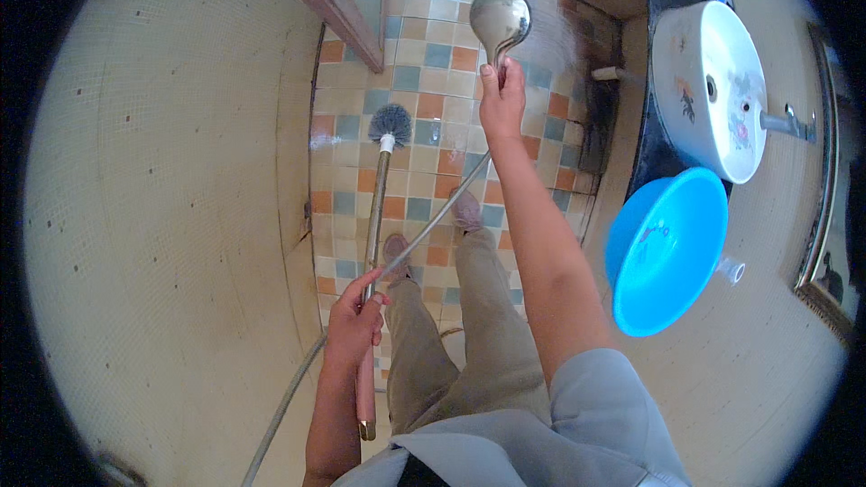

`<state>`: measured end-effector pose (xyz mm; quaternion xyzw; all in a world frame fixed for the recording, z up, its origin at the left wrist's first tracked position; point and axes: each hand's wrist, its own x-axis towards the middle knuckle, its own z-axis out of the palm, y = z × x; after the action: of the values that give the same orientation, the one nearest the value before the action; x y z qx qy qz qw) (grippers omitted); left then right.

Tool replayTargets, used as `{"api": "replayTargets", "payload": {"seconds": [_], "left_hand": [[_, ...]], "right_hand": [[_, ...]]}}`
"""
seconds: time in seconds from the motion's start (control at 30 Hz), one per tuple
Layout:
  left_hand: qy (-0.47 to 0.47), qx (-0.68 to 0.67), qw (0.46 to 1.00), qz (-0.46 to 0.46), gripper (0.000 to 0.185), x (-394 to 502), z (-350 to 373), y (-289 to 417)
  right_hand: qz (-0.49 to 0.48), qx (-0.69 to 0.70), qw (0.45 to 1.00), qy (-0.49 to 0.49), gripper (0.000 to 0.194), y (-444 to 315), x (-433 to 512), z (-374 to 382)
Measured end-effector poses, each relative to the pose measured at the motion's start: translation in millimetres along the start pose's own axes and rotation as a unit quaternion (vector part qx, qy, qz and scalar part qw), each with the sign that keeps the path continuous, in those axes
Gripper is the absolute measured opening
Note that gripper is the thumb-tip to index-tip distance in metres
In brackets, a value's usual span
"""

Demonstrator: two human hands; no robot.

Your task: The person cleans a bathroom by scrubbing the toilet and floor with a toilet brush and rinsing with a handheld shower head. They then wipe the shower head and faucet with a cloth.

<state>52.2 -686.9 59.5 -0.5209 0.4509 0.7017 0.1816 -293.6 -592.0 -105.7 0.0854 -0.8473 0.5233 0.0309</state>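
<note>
My right hand grips the handle of a chrome shower head, held out ahead of me. Water sprays from it toward the right, below the counter. My left hand is closed around the metal pole of a long-handled scrub brush. The grey round bristle head points away from me, over the tiles; whether it touches them I cannot tell. A flexible metal shower hose runs from my right hand past my left fingers and on to the lower left.
Wet multicoloured floor tiles lie underfoot. On the right, a white washbasin with a tap stands on a dark counter, beside a blue plastic basin. A drain pipe protrudes below. A reddish door frame stands ahead left.
</note>
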Motion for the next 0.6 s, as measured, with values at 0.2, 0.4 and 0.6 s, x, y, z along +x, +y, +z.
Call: {"api": "replayTargets", "payload": {"seconds": [0.2, 0.4, 0.6], "left_hand": [[-0.063, 0.076, 0.995, 0.017, 0.046, 12, -54, -22], [-0.002, 0.111, 0.994, -0.005, 0.063, 36, -104, -46], [0.09, 0.122, 0.988, 0.009, 0.059, 27, -112, -62]], "right_hand": [[0.023, 0.144, 0.982, -0.12, 0.025, -6, -50, 13], [0.14, 0.215, 0.946, -0.198, 0.025, -6, -137, 50], [0.08, 0.186, 0.967, -0.153, 0.025, -12, -157, 78]]}}
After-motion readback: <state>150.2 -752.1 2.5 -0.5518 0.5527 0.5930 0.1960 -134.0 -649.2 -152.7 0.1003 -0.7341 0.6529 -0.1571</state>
